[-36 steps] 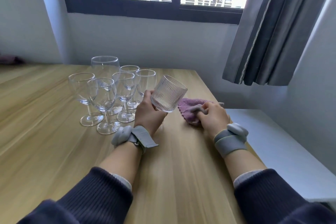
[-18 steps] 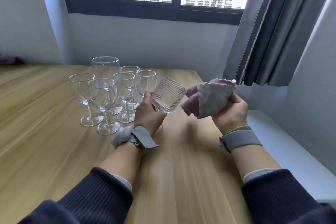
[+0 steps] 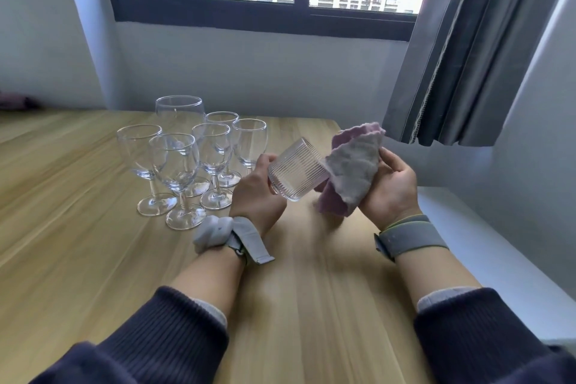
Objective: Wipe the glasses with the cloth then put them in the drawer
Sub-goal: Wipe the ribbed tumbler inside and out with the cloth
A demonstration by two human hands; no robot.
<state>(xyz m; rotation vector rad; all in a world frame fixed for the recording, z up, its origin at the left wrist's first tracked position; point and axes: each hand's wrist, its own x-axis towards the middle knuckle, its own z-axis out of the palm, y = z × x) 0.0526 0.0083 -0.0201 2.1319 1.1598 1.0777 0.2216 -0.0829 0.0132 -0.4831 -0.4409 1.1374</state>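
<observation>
Ribbed clear glass tumbler [image 3: 297,173] sits mid-frame, tilted, gripped at its base by the left hand [image 3: 255,193]; the right hand [image 3: 388,187] clutches the bunched pink-grey cloth [image 3: 350,170] against its rim. Best to rotate the tumbler steadily while pressing lightly.

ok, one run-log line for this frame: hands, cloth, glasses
left hand: grips ribbed tumbler, tilted | right hand: holds cloth against tumbler rim | six stemmed glasses: standing on table | drawer: not visible
</observation>
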